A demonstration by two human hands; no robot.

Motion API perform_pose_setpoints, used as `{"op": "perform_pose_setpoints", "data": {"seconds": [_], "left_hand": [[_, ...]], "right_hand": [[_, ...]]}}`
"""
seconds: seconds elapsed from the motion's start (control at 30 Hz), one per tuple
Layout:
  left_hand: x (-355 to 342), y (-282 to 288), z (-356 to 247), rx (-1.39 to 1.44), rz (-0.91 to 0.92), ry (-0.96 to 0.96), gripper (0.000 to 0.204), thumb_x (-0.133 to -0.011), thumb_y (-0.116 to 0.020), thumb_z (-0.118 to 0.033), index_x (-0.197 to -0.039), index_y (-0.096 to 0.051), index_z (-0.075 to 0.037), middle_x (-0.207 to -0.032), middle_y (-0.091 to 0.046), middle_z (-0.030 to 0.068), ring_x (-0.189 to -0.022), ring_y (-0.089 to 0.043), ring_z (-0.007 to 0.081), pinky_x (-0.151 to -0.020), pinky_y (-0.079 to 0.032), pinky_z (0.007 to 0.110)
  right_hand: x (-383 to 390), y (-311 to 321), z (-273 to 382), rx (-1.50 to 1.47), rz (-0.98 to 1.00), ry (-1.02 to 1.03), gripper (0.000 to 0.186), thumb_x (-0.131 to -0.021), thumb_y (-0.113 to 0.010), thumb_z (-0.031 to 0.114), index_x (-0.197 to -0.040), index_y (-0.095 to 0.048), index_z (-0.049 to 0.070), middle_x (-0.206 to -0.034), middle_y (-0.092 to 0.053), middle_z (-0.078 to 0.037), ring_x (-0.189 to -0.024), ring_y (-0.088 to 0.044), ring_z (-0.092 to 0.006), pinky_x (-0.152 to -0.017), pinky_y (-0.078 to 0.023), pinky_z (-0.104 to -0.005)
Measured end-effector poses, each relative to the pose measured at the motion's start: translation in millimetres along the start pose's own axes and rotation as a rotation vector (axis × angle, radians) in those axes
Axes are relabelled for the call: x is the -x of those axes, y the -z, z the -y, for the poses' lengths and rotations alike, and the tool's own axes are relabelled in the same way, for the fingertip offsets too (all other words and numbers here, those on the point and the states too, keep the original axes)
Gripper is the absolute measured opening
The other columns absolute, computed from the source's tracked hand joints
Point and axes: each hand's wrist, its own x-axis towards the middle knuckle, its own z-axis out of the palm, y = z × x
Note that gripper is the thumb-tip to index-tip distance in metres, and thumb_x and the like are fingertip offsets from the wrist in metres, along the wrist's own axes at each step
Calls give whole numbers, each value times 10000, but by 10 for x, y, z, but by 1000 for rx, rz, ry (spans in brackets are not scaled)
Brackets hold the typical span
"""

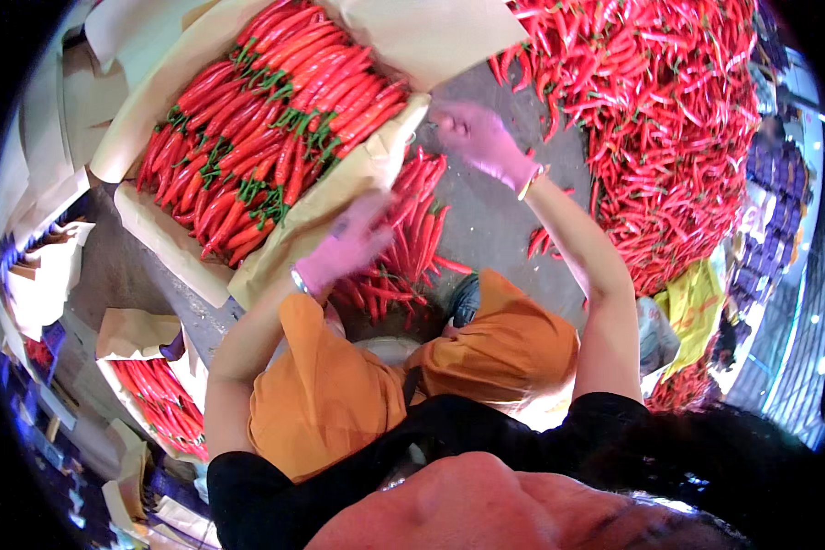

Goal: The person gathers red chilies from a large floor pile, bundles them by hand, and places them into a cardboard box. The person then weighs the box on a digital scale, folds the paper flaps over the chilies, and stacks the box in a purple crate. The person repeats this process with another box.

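My left hand (344, 246), in a pink glove, hovers at the near side of a paper-lined box, beside a small pile of loose red chillies (422, 234). Motion smears its fingers. Farther off, my right hand (484, 142), also pink-gloved, is at the right corner of the box, with blurred fingers close to the brown paper liner (362, 165). Whether either hand holds anything cannot be made out. Inside the box, red chillies (275, 110) lie in neat slanting rows, their green stems bunched together in bands.
A large heap of red chillies (669, 137) covers the floor at the right. At the lower left stands another box of chillies (160, 403). Cardboard and paper pieces (46, 174) line the left side. A yellow sack (692, 307) lies near my right elbow.
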Motion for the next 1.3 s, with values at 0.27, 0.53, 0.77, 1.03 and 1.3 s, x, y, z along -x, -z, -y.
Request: {"op": "perform_pose_setpoints", "data": {"seconds": [0.27, 0.53, 0.77, 1.03, 1.3], "left_hand": [[-148, -270, -304, -598, -416, -258, 403, -999, -471, -159, -1339, -505, 54, -1297, -590, 210, -1194, -568, 332, -1038, -420, 375], [-59, -519, -341, -270, -477, -233, 417, -997, -465, -68, -1397, -433, 42, -1383, -518, 143, -1220, -539, 231, -1038, -419, 357], [-385, -705, -390, -1066, 154, -469, 467, -905, -572, -160, -1346, -488, -34, -1358, -501, 223, -1162, -554, 389, -1017, -444, 437], [-405, -457, -353, -942, 410, -342, 338, -897, -533, -196, -1180, -575, -17, -1105, -634, 227, -1032, -611, 392, -907, -502, 447], [-796, -718, -442, -1344, 360, 59, 457, -872, -592, -508, -860, -667, -57, -819, -686, 186, -828, -662, 378, -768, -511, 493]], "right_hand": [[533, -1389, -121, 490, -133, 570, 539, -714, -732, 389, -1204, -617, 195, -1333, -499, -84, -1261, -441, -321, -1095, -305, -519], [1227, -1514, -932, 364, -157, 509, 391, -715, -695, 479, -986, -706, 197, -1350, -515, -82, -1283, -417, -339, -1127, -253, -534], [1877, -1396, -1389, 344, -203, 213, 494, -755, -661, 423, -1198, -643, 206, -1312, -547, -88, -1271, -438, -334, -1110, -281, -543], [1217, -1323, -1236, 176, -404, -48, 233, -887, -565, 290, -1023, -667, 130, -997, -646, -103, -969, -637, -314, -836, -505, -433], [639, -1152, -1326, 371, -159, -153, 268, -876, -590, 291, -1063, -706, 138, -1134, -628, -149, -1001, -653, -324, -806, -536, -459]]}}
